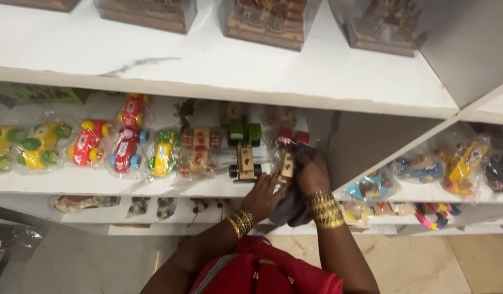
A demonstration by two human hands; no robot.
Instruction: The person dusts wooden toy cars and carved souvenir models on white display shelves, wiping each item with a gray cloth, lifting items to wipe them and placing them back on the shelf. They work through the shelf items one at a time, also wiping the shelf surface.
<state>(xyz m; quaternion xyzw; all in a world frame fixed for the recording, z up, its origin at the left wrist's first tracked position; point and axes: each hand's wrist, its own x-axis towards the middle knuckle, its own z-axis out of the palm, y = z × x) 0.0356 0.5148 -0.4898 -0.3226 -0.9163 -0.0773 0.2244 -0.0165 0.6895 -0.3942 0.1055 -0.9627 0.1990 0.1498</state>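
At the far left of the frame I see, on the middle shelf (99, 182), a yellow toy car with green wheels (40, 144) in a clear bag, then a red toy car with yellow wheels (88, 141) and a red toy car with blue wheels (125, 149), each wrapped in plastic too. Next to the right comes a small yellow car (163, 155) and a wooden block toy with red parts (199, 152). Near the centre stands a wooden tractor with green wheels (243, 133), and just in front of it a plain wooden vehicle with black wheels (245, 163) sits at the shelf edge. My left hand (264, 197) is in the lower centre, fingers spread and laid flat; its fingertips touch the front edge of the shelf just beside this wooden vehicle, and it grips nothing. A stack of gold bangles (241, 222) is on that wrist. Immediately to the right, my right hand (311, 173) is closed around a dark grey cloth (292, 207), which hangs down below the shelf edge; the hand presses against a small wooden toy with red blocks (287, 155) in plastic. More gold bangles (326, 209) cover the right wrist. At the right of the frame, on the neighbouring shelf, lie a blue toy (417, 166) and a yellow toy (466, 166) in bags.
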